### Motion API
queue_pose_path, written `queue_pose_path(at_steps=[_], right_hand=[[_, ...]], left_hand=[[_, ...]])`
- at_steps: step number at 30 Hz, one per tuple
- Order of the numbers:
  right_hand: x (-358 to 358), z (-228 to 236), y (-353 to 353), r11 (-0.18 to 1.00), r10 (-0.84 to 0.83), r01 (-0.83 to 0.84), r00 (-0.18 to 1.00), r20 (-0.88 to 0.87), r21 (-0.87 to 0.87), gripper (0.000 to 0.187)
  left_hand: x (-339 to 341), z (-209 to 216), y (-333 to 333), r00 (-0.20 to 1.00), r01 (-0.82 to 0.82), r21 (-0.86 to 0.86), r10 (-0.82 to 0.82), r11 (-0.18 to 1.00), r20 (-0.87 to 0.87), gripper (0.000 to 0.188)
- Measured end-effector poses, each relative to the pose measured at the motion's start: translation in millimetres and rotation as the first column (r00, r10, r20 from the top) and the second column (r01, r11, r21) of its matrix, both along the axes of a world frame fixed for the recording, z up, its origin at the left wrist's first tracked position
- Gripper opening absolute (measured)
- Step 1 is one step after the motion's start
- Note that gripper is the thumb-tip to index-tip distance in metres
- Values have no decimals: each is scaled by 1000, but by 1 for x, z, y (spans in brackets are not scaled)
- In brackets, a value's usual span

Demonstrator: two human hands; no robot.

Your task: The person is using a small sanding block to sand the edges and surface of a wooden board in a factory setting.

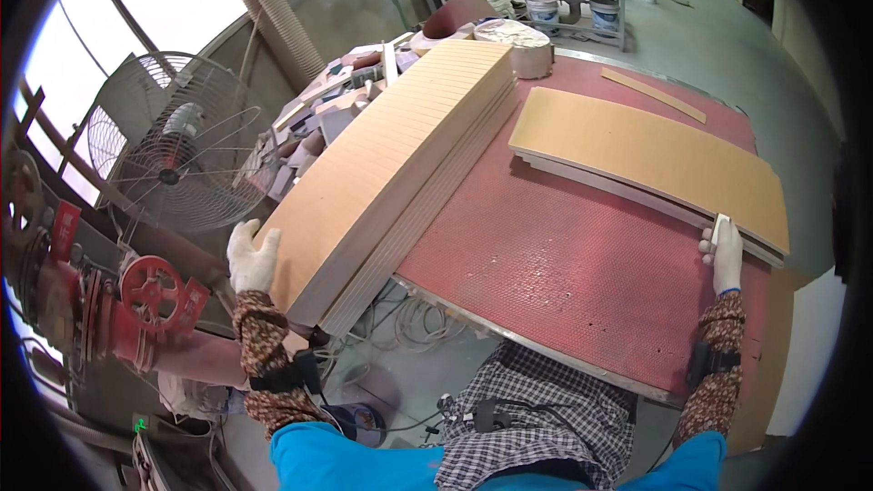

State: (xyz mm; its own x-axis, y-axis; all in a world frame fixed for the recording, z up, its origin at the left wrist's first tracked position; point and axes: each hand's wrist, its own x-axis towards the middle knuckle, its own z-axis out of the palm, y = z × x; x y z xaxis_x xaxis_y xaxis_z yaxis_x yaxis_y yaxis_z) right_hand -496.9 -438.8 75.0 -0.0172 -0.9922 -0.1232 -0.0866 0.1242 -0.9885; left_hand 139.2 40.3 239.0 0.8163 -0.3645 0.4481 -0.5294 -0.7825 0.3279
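Note:
My left hand [253, 256], in a white glove, is raised at the near left edge of a tall stack of long tan boards [391, 136]. Its thumb stands apart from the fingers, and nothing shows in it. My gloved right hand [727, 259] is closed around a small pale block [721, 228], its exact kind unclear. That hand is at the near right edge of a lower stack of tan boards [650, 155] with white edges. Whether the block touches the boards, I cannot tell.
Both stacks rest on a red, textured worktable [546, 259]. A narrow tan strip [653, 95] lies at its far side. A large caged fan [173, 141] and red valve wheel [152, 293] stand left. Offcuts [341, 91] pile behind the tall stack. Hoses [423, 323] lie on the floor.

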Motion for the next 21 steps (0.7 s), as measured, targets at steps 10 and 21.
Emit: queue_pose_path(at_steps=[10, 21], right_hand=[[97, 20, 117, 965, 256, -261, 962, -92, -41, 39], [207, 27, 214, 471, 723, -847, 531, -442, -247, 19]], left_hand=[[93, -59, 40, 906, 44, -413, -211, 910, -368, 63], [79, -41, 41, 969, 101, -113, -123, 988, -213, 48]])
